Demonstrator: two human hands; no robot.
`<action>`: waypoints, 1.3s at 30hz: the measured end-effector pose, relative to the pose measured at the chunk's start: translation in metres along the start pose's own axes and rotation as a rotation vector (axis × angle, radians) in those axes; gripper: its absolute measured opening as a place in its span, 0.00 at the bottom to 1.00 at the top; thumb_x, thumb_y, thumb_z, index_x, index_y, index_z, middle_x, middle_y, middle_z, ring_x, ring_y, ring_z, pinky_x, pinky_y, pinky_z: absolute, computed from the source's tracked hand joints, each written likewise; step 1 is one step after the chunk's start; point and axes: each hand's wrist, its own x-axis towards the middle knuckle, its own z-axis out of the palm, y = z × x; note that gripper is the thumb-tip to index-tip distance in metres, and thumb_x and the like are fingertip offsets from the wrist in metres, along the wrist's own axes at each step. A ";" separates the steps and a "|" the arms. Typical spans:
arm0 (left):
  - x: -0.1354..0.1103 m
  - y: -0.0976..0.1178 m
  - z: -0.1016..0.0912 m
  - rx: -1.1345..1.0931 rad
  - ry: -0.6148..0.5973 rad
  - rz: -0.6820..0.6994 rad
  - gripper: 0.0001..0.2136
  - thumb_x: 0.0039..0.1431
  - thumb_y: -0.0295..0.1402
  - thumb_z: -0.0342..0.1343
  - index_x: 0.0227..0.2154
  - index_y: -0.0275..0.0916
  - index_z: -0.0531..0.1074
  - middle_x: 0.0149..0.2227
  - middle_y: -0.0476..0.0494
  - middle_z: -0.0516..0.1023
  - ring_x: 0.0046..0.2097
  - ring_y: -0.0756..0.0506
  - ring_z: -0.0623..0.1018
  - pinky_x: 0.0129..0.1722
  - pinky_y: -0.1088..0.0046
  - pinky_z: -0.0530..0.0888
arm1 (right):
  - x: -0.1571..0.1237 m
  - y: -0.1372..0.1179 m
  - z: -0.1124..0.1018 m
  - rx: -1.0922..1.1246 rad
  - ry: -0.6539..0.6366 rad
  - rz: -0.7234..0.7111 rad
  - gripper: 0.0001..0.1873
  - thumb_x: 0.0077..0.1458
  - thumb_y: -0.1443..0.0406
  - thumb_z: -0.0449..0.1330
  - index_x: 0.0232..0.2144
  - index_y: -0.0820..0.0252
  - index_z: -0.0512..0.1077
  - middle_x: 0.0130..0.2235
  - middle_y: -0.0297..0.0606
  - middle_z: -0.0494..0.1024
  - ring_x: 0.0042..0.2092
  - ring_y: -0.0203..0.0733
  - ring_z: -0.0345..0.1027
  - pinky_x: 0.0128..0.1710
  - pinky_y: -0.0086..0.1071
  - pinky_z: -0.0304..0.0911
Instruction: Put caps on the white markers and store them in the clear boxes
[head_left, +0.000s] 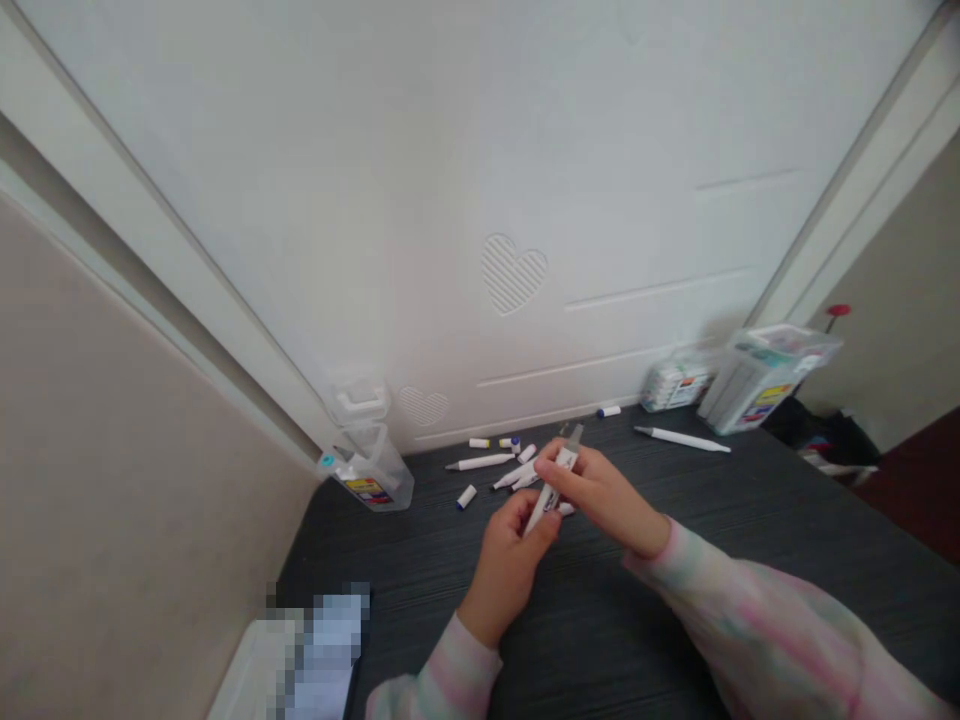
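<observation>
A white marker (545, 503) with a grey tip end is held tilted above the dark table. Low on its barrel, the fingers of my left hand (508, 560) are wrapped round it. My right hand (600, 490) grips the same marker near its upper, grey end. Just behind my hands lie several white marker pieces: an uncapped marker (484, 462) with a grey tip, loose caps with yellow ends such as this cap (479, 443), and a blue-ended cap (466, 497). My fingers partly hide other markers (514, 477) there.
A clear plastic box (375, 470) with its lid raised stands at the left. At the right are a filled clear marker box (754, 385), a small white pack (675, 383), a loose marker (682, 439) and a cap (609, 411). A white door (337, 200) rises behind the table (420, 600).
</observation>
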 end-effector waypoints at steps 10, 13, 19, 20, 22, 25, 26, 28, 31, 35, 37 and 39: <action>0.034 0.076 -0.024 -0.462 0.294 0.306 0.13 0.53 0.38 0.54 0.40 0.39 0.66 0.23 0.50 0.74 0.24 0.53 0.68 0.27 0.78 0.65 | 0.035 -0.046 -0.043 -0.097 0.266 -0.323 0.18 0.55 0.53 0.48 0.36 0.61 0.67 0.18 0.27 0.62 0.22 0.32 0.53 0.23 0.28 0.50; 0.039 0.082 -0.029 -0.435 0.353 0.314 0.13 0.51 0.33 0.57 0.40 0.40 0.65 0.30 0.46 0.77 0.25 0.54 0.72 0.29 0.78 0.69 | 0.038 -0.048 -0.054 -0.244 0.260 -0.295 0.15 0.53 0.55 0.51 0.32 0.60 0.68 0.19 0.28 0.63 0.23 0.33 0.55 0.24 0.28 0.51; 0.042 0.082 -0.023 -0.515 0.255 0.075 0.11 0.50 0.24 0.54 0.38 0.38 0.68 0.41 0.43 0.76 0.31 0.51 0.77 0.35 0.72 0.75 | 0.042 -0.036 -0.071 -0.646 0.111 -0.141 0.09 0.49 0.60 0.58 0.29 0.59 0.73 0.24 0.32 0.72 0.27 0.37 0.62 0.29 0.31 0.53; 0.042 0.082 -0.022 -0.568 0.222 0.020 0.10 0.51 0.23 0.53 0.38 0.37 0.68 0.41 0.43 0.76 0.32 0.50 0.77 0.36 0.71 0.75 | 0.043 -0.033 -0.072 -0.689 0.088 -0.121 0.09 0.49 0.60 0.57 0.29 0.59 0.73 0.25 0.33 0.73 0.27 0.38 0.63 0.30 0.31 0.53; 0.040 0.081 -0.020 -0.660 0.190 -0.053 0.09 0.52 0.22 0.51 0.37 0.36 0.69 0.39 0.42 0.76 0.33 0.50 0.77 0.37 0.71 0.75 | 0.046 -0.027 -0.072 -0.745 0.045 -0.092 0.09 0.50 0.60 0.57 0.31 0.59 0.73 0.26 0.34 0.74 0.28 0.39 0.64 0.31 0.32 0.54; 0.039 0.077 -0.019 -0.694 0.174 -0.094 0.10 0.51 0.22 0.51 0.36 0.37 0.70 0.38 0.43 0.77 0.33 0.50 0.77 0.38 0.70 0.75 | 0.047 -0.023 -0.065 -0.804 -0.031 -0.081 0.12 0.51 0.59 0.55 0.33 0.59 0.73 0.29 0.36 0.75 0.30 0.39 0.66 0.31 0.32 0.56; 0.039 0.075 -0.019 -0.680 0.170 -0.089 0.10 0.51 0.22 0.52 0.36 0.38 0.71 0.37 0.44 0.77 0.33 0.50 0.77 0.38 0.70 0.75 | 0.046 -0.024 -0.061 -0.819 -0.062 -0.088 0.12 0.52 0.58 0.55 0.34 0.59 0.73 0.29 0.36 0.75 0.29 0.39 0.66 0.31 0.32 0.56; 0.040 0.071 -0.019 -0.626 0.178 -0.060 0.10 0.49 0.22 0.54 0.36 0.38 0.71 0.36 0.46 0.77 0.33 0.50 0.77 0.37 0.72 0.74 | 0.043 -0.026 -0.054 -0.827 -0.129 -0.110 0.13 0.53 0.58 0.54 0.35 0.58 0.73 0.28 0.35 0.75 0.28 0.38 0.65 0.28 0.31 0.57; 0.042 0.066 -0.019 -0.501 0.208 -0.010 0.10 0.48 0.23 0.55 0.34 0.39 0.72 0.34 0.48 0.77 0.32 0.52 0.76 0.36 0.77 0.72 | 0.038 -0.033 -0.045 -0.799 -0.226 -0.101 0.12 0.55 0.59 0.53 0.36 0.58 0.72 0.28 0.33 0.74 0.28 0.37 0.65 0.28 0.29 0.57; 0.039 0.064 -0.019 -0.339 0.200 0.038 0.09 0.48 0.24 0.56 0.33 0.41 0.74 0.34 0.50 0.77 0.33 0.53 0.75 0.35 0.80 0.70 | 0.032 -0.040 -0.040 -0.826 -0.269 -0.079 0.12 0.56 0.58 0.52 0.38 0.55 0.70 0.32 0.33 0.75 0.32 0.37 0.67 0.32 0.29 0.59; 0.036 0.064 -0.020 -0.260 0.185 0.070 0.09 0.49 0.25 0.57 0.34 0.42 0.74 0.34 0.50 0.77 0.34 0.53 0.74 0.36 0.81 0.69 | 0.029 -0.043 -0.039 -0.830 -0.269 -0.092 0.11 0.56 0.58 0.52 0.39 0.54 0.70 0.34 0.33 0.75 0.33 0.37 0.67 0.33 0.29 0.60; 0.033 0.064 -0.020 -0.189 0.168 0.105 0.09 0.50 0.26 0.57 0.34 0.44 0.74 0.35 0.52 0.77 0.36 0.54 0.73 0.38 0.81 0.69 | 0.027 -0.045 -0.038 -0.821 -0.275 -0.104 0.11 0.56 0.58 0.52 0.38 0.54 0.70 0.34 0.33 0.76 0.34 0.38 0.68 0.33 0.29 0.60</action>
